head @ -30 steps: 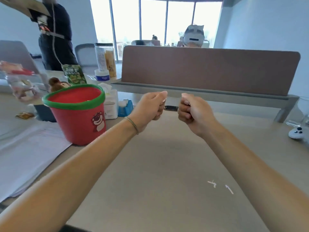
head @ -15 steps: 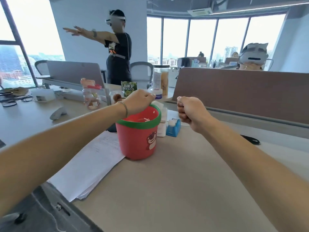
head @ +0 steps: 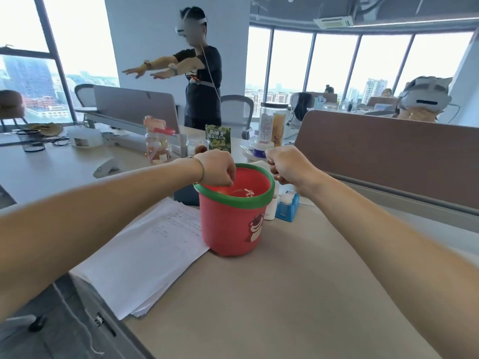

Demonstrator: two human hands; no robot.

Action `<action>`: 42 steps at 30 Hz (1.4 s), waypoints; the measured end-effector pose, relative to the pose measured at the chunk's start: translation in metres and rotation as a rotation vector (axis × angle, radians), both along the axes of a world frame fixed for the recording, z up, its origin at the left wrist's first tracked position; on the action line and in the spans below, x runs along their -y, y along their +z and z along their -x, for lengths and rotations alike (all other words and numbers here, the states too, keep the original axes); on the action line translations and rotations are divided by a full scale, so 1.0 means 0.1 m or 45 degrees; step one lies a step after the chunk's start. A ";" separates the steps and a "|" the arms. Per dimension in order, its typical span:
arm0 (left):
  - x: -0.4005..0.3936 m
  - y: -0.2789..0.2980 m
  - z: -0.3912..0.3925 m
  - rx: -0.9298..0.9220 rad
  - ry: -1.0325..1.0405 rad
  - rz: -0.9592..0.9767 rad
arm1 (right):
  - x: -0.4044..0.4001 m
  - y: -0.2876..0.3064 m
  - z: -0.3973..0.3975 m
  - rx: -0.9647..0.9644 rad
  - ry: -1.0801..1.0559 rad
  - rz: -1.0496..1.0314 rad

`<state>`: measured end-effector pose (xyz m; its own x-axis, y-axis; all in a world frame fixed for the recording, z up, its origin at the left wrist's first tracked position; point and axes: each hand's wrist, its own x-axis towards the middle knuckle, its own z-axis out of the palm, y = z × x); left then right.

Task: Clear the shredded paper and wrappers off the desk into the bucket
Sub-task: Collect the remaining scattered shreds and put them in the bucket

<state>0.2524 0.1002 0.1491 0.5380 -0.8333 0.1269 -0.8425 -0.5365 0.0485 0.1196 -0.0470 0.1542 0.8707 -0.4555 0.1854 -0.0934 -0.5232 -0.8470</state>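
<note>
A: Bright office with tall windows; the beige tabletop (head: pixel 272 294) carries a red bucket (head: pixel 230 226) with a green rim and a bear printed on its side

B: Where are the hands relative to the bucket?

A: The left hand (head: pixel 217 168) hangs over the bucket's near-left rim, fingers (head: pixel 229 181) curled downward into the opening, bunched together. Whether they pinch anything, I cannot tell. The right hand (head: pixel 287 164) sits just past the far-right rim, closed in a fist; what it grips is hidden

B: And the paper?

A: A few white shreds (head: pixel 248 192) lie inside the bucket. A stack of printed sheets (head: pixel 145 255) lies flat left of the bucket, touching its base

B: Anything else near it?

A: A small blue box (head: pixel 287 207) just right of the bucket, a green snack packet (head: pixel 217 138) behind it
</note>
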 end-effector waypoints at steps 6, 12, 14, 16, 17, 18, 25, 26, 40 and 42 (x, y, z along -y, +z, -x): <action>-0.12 0.01 -0.04 -0.055 -0.019 0.098 | -0.13 -0.13 -0.22 -0.056 -0.022 0.508; -0.26 0.00 -0.07 -0.099 0.018 0.166 | -0.12 -0.22 -0.43 -0.097 -0.023 0.652; -0.30 0.01 -0.06 -0.086 0.016 0.172 | -0.13 -0.21 -0.45 -0.168 0.038 0.675; -0.32 0.01 -0.05 -0.066 0.014 0.183 | -0.15 -0.18 -0.45 -0.256 0.121 0.703; -0.32 0.01 -0.03 -0.059 0.012 0.183 | -0.16 -0.17 -0.44 -0.281 0.153 0.726; -0.32 0.01 -0.02 -0.058 0.010 0.184 | -0.18 -0.15 -0.41 -0.292 0.174 0.757; -0.22 0.09 0.34 0.006 -0.064 0.252 | -0.21 0.03 0.15 -0.274 0.204 1.082; -0.18 0.11 0.45 0.026 -0.101 0.265 | -0.18 0.04 0.28 -0.268 0.179 1.150; 0.88 -0.67 2.40 -0.052 -0.785 0.231 | 0.52 -0.64 2.93 -0.679 -0.220 1.225; 1.05 -0.87 2.65 -0.120 -0.879 0.187 | 0.61 -0.77 3.26 -0.734 -0.280 1.156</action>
<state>-0.0131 -0.0047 0.0626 -0.0923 -0.9657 0.2427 -0.9762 0.1358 0.1690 -0.2062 -0.1079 0.0774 0.8508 -0.5112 0.1214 -0.5193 -0.8533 0.0464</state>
